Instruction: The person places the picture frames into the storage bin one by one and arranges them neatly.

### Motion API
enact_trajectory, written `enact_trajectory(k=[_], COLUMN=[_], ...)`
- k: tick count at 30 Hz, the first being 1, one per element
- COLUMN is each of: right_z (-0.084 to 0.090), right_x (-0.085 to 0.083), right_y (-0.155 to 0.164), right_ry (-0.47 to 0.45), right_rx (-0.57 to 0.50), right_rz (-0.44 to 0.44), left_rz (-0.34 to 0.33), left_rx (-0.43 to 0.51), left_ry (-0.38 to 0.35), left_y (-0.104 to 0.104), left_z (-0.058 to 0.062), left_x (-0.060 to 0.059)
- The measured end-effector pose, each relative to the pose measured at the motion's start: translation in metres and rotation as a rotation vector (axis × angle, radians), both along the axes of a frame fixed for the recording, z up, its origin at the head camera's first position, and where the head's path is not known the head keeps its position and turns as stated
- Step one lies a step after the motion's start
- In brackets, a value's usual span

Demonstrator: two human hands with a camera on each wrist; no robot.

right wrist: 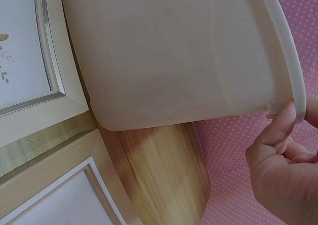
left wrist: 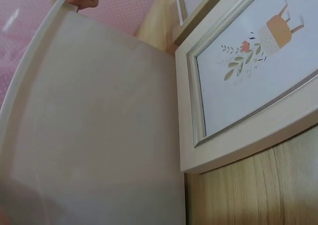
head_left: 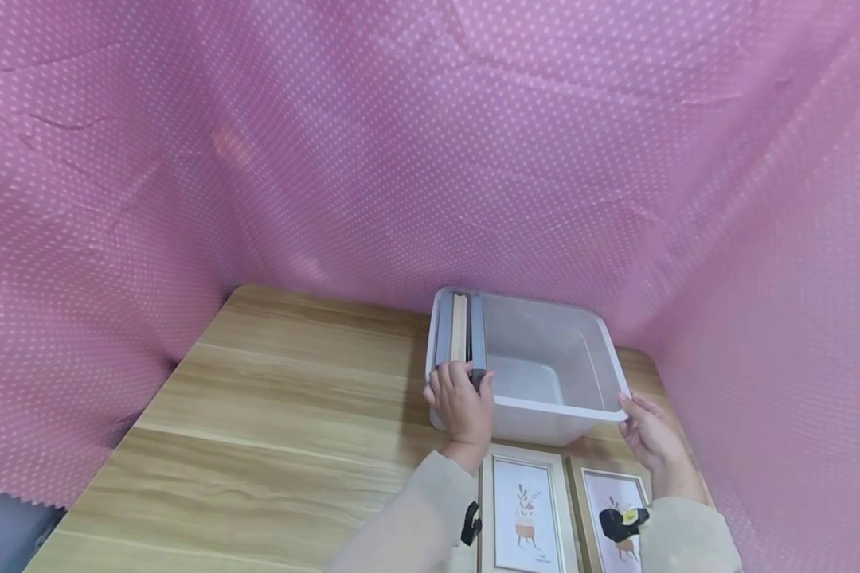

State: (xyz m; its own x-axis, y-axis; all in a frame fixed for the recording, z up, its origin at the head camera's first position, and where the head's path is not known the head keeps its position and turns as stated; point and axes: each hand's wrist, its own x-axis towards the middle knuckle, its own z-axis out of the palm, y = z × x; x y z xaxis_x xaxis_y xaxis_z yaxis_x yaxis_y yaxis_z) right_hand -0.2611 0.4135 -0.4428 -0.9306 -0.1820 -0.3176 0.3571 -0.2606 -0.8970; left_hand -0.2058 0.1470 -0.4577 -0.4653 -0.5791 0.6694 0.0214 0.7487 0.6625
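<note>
A translucent white plastic storage bin [head_left: 545, 426] stands at the back of the table. Along its left wall, several slim picture frames stand on edge, a pale wooden one [head_left: 459, 326] between blue-grey ones [head_left: 478, 330]. My left hand [head_left: 466, 406] grips the near ends of these frames, thumb on the right and fingers to the left; the palm hides part of the bin's front rim. At the bin's near right corner, my right hand [head_left: 652, 434] pinches the rim [right wrist: 293, 71] between thumb and fingers. The left wrist view shows mainly the bin's outer wall [left wrist: 104, 106].
In front of the bin, a cream picture frame [head_left: 559, 509] with a plant print lies flat on the wooden table [head_left: 258, 446]. A second, light wooden frame [head_left: 580, 509] lies at its right. Pink dotted cloth [head_left: 430, 159] hangs behind and at both sides.
</note>
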Motion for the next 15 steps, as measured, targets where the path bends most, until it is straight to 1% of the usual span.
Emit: enact_trajectory(k=[3, 8, 15], right_z=[-0.0007, -0.0009, -0.0005], right_x=[-0.0003, -0.0013, -0.0015], right_y=[-0.0001, 0.0003, 0.0003], right_ry=[0.001, 0.003, 0.008], right_rx=[-0.014, -0.026, -0.030], right_rz=[-0.004, -0.001, -0.007], left_rz=[0.010, 0.008, 0.004], left_rx=[-0.010, -0.007, -0.013], left_ry=[-0.005, -0.014, -0.004], left_y=[-0.0005, -0.0016, -0.0041], left_z=[-0.0017, -0.0010, -0.0018], left_x=[-0.0005, -0.0002, -0.0002])
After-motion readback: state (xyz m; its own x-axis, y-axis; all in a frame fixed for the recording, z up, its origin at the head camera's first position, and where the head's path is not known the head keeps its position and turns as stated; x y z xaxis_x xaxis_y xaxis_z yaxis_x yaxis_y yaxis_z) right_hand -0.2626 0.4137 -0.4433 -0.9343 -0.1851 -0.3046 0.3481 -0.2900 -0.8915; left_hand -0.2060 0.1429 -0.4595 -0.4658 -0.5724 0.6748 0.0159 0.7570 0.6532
